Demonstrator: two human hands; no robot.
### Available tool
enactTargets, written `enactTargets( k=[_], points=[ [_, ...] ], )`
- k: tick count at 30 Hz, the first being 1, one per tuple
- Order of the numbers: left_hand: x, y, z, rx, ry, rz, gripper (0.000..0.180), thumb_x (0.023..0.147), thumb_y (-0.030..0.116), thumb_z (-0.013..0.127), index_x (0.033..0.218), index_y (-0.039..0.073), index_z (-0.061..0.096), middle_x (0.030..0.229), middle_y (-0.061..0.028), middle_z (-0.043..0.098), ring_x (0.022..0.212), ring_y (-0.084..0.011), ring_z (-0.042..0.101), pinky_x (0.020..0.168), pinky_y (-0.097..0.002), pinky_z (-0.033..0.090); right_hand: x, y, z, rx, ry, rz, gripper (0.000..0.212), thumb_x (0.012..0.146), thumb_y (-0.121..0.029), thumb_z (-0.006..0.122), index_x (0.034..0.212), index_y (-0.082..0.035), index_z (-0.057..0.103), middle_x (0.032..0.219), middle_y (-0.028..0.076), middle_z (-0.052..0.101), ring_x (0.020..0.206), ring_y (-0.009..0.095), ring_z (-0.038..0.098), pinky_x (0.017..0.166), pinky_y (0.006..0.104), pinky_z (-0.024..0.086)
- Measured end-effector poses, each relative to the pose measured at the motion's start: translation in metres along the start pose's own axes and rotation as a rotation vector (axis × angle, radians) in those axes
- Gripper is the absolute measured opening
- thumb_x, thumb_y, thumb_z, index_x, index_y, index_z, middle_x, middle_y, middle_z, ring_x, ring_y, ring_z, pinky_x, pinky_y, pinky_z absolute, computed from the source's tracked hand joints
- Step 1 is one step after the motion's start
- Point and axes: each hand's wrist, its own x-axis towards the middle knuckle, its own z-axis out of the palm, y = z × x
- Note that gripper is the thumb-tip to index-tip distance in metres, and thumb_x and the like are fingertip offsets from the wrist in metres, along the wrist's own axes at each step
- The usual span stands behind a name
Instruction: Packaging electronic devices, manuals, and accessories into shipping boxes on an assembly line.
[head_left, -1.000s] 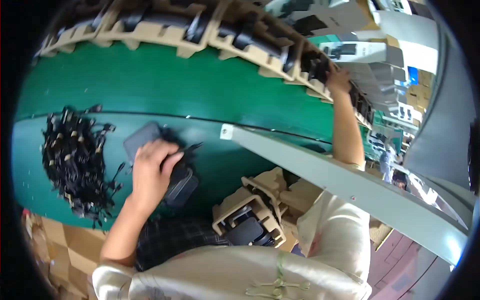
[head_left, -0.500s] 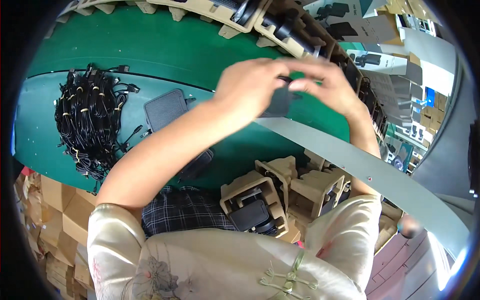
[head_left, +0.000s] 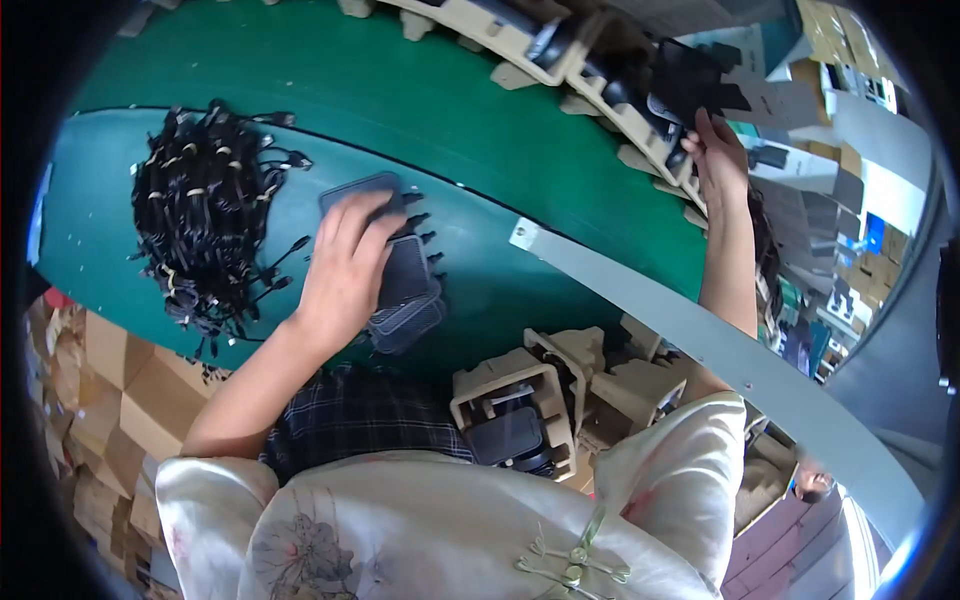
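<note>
Over the left part of the table my left hand (head_left: 345, 265) is bent down onto a group of dark rounded-square panels (head_left: 407, 272) with short black prongs along one side. Its fingers close round one panel (head_left: 358, 186); the thumb is hidden. My right hand (head_left: 720, 160) stretches to the far right, its fingers pinching a black flat device (head_left: 690, 82) above the row of moulded trays. Left of my left hand lies a large heap of bundled black cables (head_left: 200, 215) tied with pale bands.
A row of tan moulded trays (head_left: 515, 45) with dark parts curves along the far edge. A grey metal strip (head_left: 640, 300) crosses the green table (head_left: 480, 130). More pulp trays (head_left: 510, 385) sit near my lap. Cardboard boxes (head_left: 155, 400) are at lower left, printed boxes (head_left: 790, 110) at upper right.
My hands were together over the table's middle with a dark panel. Now they are apart: the left has come down left onto the panels, the right has reached far right with a black flat device.
</note>
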Motion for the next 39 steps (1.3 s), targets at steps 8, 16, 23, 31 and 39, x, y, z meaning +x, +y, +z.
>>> enactTargets(
  k=[8,16,23,31,39],
  points=[
    [-0.081,-0.039,-0.04,0.171,-0.072,-0.219,0.031,0.07,-0.003,0.056,0.101,0.002,0.051,0.105,-0.0142,0.049,0.097,-0.031,0.047,0.083,-0.0386,0.039,0.034,0.054,-0.011,0.397,0.237,0.296,0.02,0.086,-0.002,0.05,0.104,0.004,0.044,0.091,0.016,0.057,0.081,0.029,0.061,0.072,0.0341,0.056],
    [-0.024,-0.079,-0.091,0.359,0.28,-0.236,0.021,0.073,0.0,0.06,0.094,0.002,0.057,0.103,-0.0096,0.052,0.096,-0.0271,0.048,0.083,-0.0376,0.039,0.045,0.077,-0.032,-1.212,0.107,-0.091,0.034,0.085,-0.032,0.055,0.098,-0.001,0.053,0.088,0.017,0.06,0.08,0.027,0.061,0.071,0.0366,0.049],
    [-0.006,-0.09,-0.106,0.833,0.016,-0.366,0.023,0.072,0.008,0.067,0.091,0.004,0.057,0.094,-0.0087,0.056,0.087,-0.0283,0.054,0.076,-0.036,0.044,-0.004,0.001,0.023,-1.201,0.268,-0.381,0.04,0.086,-0.035,0.054,0.109,-0.003,0.055,0.093,0.014,0.061,0.075,0.025,0.059,0.065,0.0339,0.045],
    [0.047,0.005,-0.098,-0.051,-0.067,-0.051,0.023,0.075,0.004,0.063,0.094,0.001,0.05,0.087,-0.0097,0.056,0.083,-0.0266,0.057,0.072,-0.0331,0.046,-0.07,-0.107,0.074,-0.065,-0.851,-0.455,0.037,0.09,-0.027,0.047,0.118,-0.003,0.052,0.104,0.004,0.06,0.072,0.006,0.047,0.064,0.0173,0.038],
    [0.133,0.054,-0.033,-0.88,-0.138,-0.197,0.015,0.085,0.009,0.053,0.097,0.0,0.05,0.079,-0.0079,0.057,0.071,-0.0154,0.057,0.062,-0.029,0.045,-0.086,-0.093,0.071,-0.171,-0.932,-0.309,0.038,0.091,-0.028,0.047,0.117,-0.001,0.05,0.096,0.005,0.061,0.079,0.009,0.052,0.07,0.0229,0.041]
  ],
)
